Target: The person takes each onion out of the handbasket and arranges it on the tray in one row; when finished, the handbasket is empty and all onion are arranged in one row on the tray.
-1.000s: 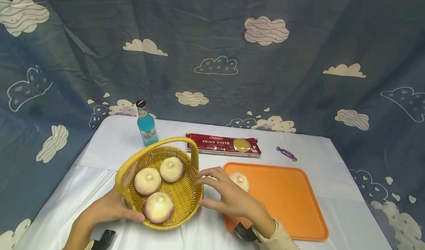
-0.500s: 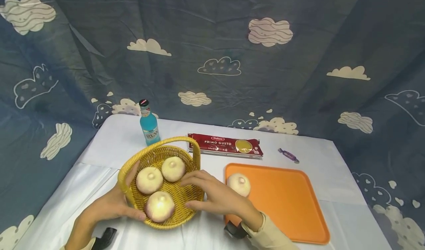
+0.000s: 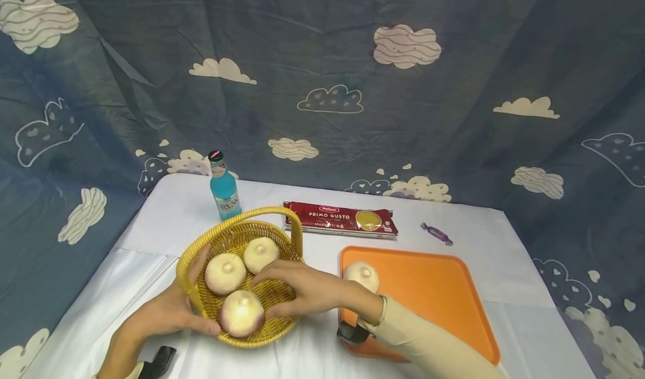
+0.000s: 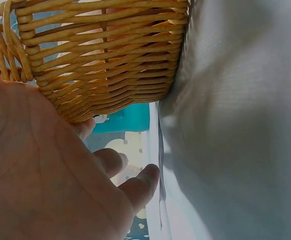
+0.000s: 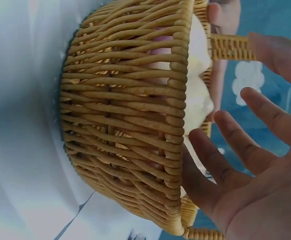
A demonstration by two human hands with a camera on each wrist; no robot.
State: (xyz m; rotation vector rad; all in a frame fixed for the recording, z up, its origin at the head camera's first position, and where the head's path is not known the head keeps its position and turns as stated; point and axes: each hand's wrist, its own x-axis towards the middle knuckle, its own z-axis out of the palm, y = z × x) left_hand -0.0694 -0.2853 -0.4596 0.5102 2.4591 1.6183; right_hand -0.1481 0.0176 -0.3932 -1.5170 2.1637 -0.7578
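Note:
The yellow wicker basket (image 3: 282,295), with its arched handle, stands on the white-covered table in the head view. Inside lie three pale onions with purplish sides: a left one (image 3: 225,274), a far one (image 3: 261,254) and a near one (image 3: 241,313). My left hand (image 3: 163,312) rests against the basket's left side, thumb at the near rim; its other fingers (image 4: 140,187) stretch loosely along the outside in the left wrist view. My right hand (image 3: 302,289) reaches over the right rim, fingers spread and fingertips beside the near onion. The right wrist view shows these fingers (image 5: 258,155) holding nothing.
An orange tray (image 3: 428,306) lies to the right, with another onion (image 3: 361,276) at its left edge, partly behind my right wrist. A blue bottle (image 3: 224,191) stands behind the basket. Further back lie a red spaghetti pack (image 3: 340,220) and a purple wrapped candy (image 3: 436,234).
My right hand has moved left, from outside the basket's right rim to over its inside, near the onions. My left hand and the basket have stayed put.

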